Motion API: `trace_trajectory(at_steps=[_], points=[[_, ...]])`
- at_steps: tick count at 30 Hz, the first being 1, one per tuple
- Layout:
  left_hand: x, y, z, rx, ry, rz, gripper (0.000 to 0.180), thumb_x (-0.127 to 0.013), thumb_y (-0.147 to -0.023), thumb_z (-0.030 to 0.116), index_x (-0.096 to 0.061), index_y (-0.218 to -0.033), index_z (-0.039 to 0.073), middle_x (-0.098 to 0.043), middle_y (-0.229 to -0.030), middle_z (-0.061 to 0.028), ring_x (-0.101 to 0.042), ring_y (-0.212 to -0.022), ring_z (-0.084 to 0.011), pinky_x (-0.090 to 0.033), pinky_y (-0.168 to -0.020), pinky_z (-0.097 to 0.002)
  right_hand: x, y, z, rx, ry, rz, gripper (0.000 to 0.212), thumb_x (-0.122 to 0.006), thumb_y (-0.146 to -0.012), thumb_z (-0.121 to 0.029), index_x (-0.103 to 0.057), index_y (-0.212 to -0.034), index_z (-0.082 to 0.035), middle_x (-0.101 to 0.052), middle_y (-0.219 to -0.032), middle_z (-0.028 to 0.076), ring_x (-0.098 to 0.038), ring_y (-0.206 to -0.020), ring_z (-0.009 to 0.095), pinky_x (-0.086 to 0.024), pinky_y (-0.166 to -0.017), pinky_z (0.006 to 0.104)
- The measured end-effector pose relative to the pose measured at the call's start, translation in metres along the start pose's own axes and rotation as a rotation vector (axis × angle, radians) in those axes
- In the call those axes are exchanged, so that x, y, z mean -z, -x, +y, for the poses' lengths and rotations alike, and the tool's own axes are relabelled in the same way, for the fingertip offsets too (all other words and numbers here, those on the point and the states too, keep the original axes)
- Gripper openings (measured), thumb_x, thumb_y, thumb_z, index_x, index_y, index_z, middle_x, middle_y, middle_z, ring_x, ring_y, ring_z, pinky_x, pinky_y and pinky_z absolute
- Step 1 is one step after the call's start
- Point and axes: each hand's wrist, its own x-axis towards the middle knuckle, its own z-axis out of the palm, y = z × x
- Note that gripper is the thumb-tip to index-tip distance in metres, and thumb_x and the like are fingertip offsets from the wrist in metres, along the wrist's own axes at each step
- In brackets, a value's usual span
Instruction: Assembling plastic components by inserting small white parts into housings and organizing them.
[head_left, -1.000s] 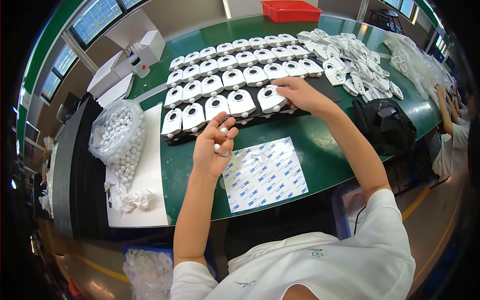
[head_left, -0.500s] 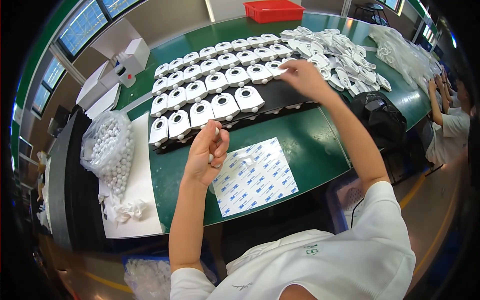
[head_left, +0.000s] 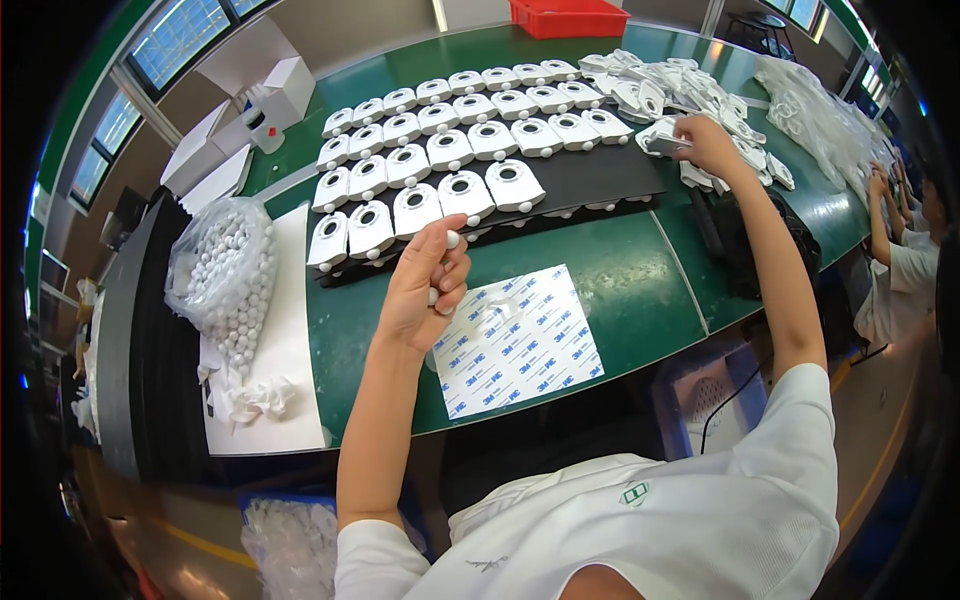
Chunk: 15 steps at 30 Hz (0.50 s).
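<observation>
My left hand [head_left: 420,275] is closed in front of the rows, fingers curled round small white balls; one ball [head_left: 453,240] shows at the fingertips and another [head_left: 433,297] lower in the grip. At the near edge of a heap of loose white plastic parts [head_left: 690,85], my right hand [head_left: 712,148] pinches one white plastic part [head_left: 660,140]. Between my hands, several rows of rounded white housings [head_left: 463,192], each with a dark-rimmed round hole, stand on a black board [head_left: 605,180]. Small white balls sit at the near ends of many housings.
A clear bag of white balls [head_left: 225,265] lies at the left beside crumpled tissue [head_left: 262,398]. A printed backing sheet [head_left: 520,345] rests on the green table [head_left: 640,290]. Farther off are a red bin [head_left: 570,18], plastic bags [head_left: 815,105] and a black bag [head_left: 770,235]. Other people sit at right.
My right hand has moved right, from the end of a housing row to the heap, and now grips a white part. My left hand keeps its hold on the balls.
</observation>
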Motion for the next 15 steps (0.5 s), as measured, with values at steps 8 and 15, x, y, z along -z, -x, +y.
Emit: trace_trajectory(at_steps=[8, 15], points=[[0.003, 0.000, -0.008, -0.036, -0.074, 0.000, 0.026, -0.062, -0.082, 0.013, -0.051, -0.105, 0.006, -0.050, -0.076, 0.0017, -0.034, -0.051, -0.0014, -0.022, -0.036, -0.0146, 0.041, 0.085, -0.089, -0.150, -1.285, 0.206, 0.032, -0.063, -0.074, -0.017, -0.054, -0.098, 0.001, -0.061, -0.085, 0.010, -0.061, -0.082, 0.017, -0.049, -0.064, 0.0268], [-0.003, -0.002, -0.008, -0.008, -0.056, 0.047, 0.016, -0.060, -0.085, 0.017, -0.056, -0.093, 0.004, -0.056, -0.083, -0.0024, -0.036, -0.052, -0.0015, -0.023, -0.036, -0.0143, 0.012, 0.138, -0.172, 0.122, -1.084, 0.081, 0.018, -0.064, -0.072, 0.006, -0.056, -0.086, -0.001, -0.058, -0.081, 0.003, -0.056, -0.070, 0.007, -0.045, -0.060, 0.0180]])
